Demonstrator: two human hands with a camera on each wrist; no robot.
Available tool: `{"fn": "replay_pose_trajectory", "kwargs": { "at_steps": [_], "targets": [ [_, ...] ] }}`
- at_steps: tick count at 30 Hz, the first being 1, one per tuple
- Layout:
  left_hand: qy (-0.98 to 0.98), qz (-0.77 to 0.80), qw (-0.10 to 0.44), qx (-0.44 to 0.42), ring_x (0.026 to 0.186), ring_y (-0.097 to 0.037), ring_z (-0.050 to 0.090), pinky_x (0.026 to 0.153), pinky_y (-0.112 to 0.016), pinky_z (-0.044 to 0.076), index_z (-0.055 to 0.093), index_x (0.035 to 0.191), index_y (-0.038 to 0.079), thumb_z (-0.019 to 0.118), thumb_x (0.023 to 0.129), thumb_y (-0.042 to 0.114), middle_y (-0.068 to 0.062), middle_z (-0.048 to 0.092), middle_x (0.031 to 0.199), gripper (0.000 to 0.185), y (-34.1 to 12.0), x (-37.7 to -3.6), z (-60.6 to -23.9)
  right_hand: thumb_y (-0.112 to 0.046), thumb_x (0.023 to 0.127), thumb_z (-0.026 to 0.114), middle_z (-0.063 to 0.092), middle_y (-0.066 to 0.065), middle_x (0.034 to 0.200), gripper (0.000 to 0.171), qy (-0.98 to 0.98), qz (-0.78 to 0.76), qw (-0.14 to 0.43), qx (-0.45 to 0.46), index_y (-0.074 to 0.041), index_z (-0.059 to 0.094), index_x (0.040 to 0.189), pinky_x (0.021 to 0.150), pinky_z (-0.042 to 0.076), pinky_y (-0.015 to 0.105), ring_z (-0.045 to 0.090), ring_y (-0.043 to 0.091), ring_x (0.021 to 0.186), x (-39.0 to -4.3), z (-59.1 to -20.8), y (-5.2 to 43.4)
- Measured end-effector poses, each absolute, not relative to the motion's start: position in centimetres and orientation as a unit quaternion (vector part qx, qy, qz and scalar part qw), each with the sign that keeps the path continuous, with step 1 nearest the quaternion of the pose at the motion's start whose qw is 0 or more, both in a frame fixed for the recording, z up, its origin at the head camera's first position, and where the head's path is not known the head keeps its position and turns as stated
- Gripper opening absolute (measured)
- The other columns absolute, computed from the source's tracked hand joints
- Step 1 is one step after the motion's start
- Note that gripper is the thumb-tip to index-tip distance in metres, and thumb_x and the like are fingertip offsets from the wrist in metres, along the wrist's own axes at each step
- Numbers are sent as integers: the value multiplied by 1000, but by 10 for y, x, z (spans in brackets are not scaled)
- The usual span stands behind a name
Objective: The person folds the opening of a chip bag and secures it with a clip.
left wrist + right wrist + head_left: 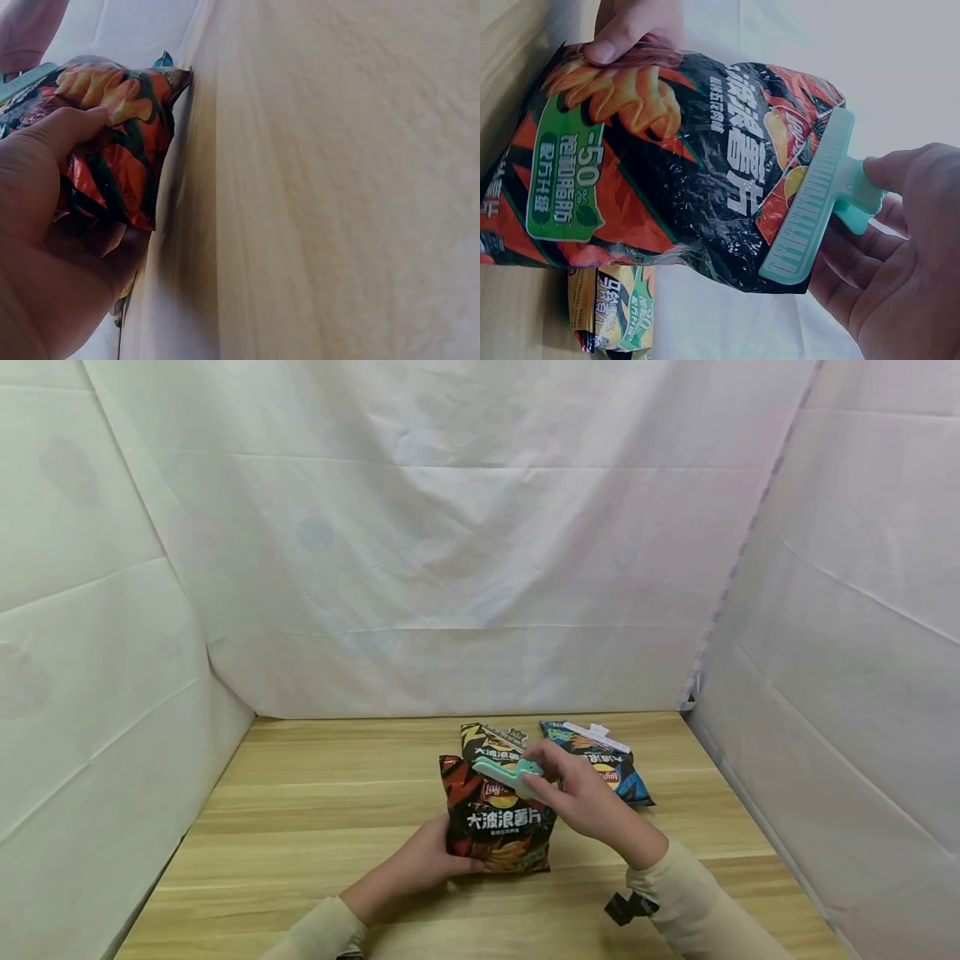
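A red and black bag of potato chips is held up near the middle of the table. My left hand grips its lower left side, thumb on the printed front and fingers behind, as the left wrist view shows. Across the bag's top end lies a mint-green bag clip, with a long ruler-like bar and a tab. My right hand pinches this clip by its tab, thumb on one side and fingers on the other. In the right wrist view the clip's bar spans most of the bag's end.
Behind the red bag lies a yellow and black chip bag with a pale clip at its top. To the right is a blue chip bag bearing a white clip. White cloth walls enclose the wooden table.
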State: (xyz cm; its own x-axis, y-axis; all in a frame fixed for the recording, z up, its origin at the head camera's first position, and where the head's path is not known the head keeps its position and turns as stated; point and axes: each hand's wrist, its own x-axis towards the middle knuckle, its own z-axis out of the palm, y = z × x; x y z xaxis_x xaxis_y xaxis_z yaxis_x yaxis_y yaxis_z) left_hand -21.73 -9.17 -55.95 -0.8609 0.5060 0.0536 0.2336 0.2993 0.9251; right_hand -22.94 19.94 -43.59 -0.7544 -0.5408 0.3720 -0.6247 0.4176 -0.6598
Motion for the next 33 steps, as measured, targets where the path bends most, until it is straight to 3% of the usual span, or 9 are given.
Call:
{"fn": "replay_pose_trajectory", "kwargs": {
  "at_steps": [4,9,17,22,27,33],
  "targets": [
    [791,554,138,221,121,-14,69,104,-34,54,62,149,19,97,89,26,6,74,132,70,-93,-216,-557,-20,114,66,69,-8,98,18,-842,407,63,348,-19,62,132,64,58,37,67,10,76,-232,-436,199],
    [778,569,155,217,121,-17,69,103,-35,54,61,150,13,95,91,22,1,75,132,68,-94,-214,-552,-14,114,66,71,-3,103,21,-840,410,70,350,-13,63,134,71,60,38,68,11,81,-235,-436,197],
    [762,583,160,234,122,-18,71,104,-31,55,56,158,18,93,92,22,2,75,134,76,-96,-221,-548,-3,110,64,72,8,116,30,-837,430,39,335,-8,60,140,73,63,40,70,16,86,-241,-429,194],
    [769,576,166,223,114,-18,73,96,-32,58,63,149,10,92,92,23,-1,77,126,65,-101,-225,-539,4,107,63,70,13,125,41,-832,443,37,333,-5,57,147,74,64,39,71,22,90,-243,-425,191],
    [765,581,166,224,114,-22,73,92,-33,59,61,148,4,90,95,21,-6,77,127,63,-113,-232,-528,1,109,63,69,10,129,48,-833,437,49,335,-12,54,155,71,64,36,72,24,91,-247,-421,186],
    [769,577,149,231,116,-23,74,92,-33,60,60,151,4,89,96,22,-8,76,130,65,-130,-238,-513,-1,109,66,71,9,123,55,-828,440,68,340,-18,54,160,76,65,41,74,22,91,-255,-415,176]
  ]
}}
